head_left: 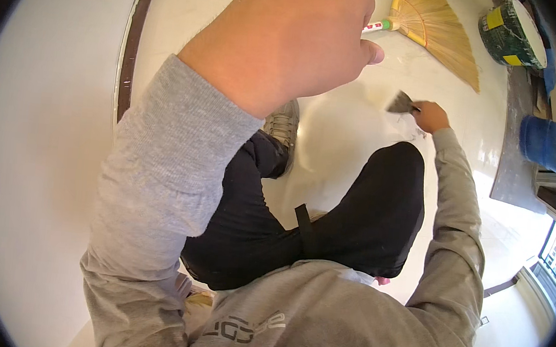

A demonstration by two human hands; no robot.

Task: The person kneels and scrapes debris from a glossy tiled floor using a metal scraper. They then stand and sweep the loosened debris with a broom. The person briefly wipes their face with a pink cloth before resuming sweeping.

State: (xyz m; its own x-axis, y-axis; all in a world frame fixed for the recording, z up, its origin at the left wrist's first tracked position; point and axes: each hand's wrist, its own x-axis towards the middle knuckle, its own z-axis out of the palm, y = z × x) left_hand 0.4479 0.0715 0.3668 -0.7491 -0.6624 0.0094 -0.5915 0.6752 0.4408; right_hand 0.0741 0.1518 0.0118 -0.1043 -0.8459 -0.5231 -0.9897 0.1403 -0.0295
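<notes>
My left hand [290, 32], large and close in the upper middle, is closed around the handle of a straw broom [439, 32]. A short white and green stretch of the handle shows between its thumb and fingers; the rest is hidden by the hand. The broom's fanned straw head spreads on the pale floor at the upper right. Farther right and lower, my right hand [432, 117] grips a putty knife [400, 103], its broad grey blade pointing left, low over the floor. Small dark scraps [420, 133] lie beside that hand.
A dark, paint-splashed bucket [514, 34] stands at the upper right. Below it are a blue water jug [545, 144] and a grey board [517, 155]. A white wall [42, 153] with dark skirting [130, 48] runs along the left. My bent legs and shoe [282, 127] occupy the middle.
</notes>
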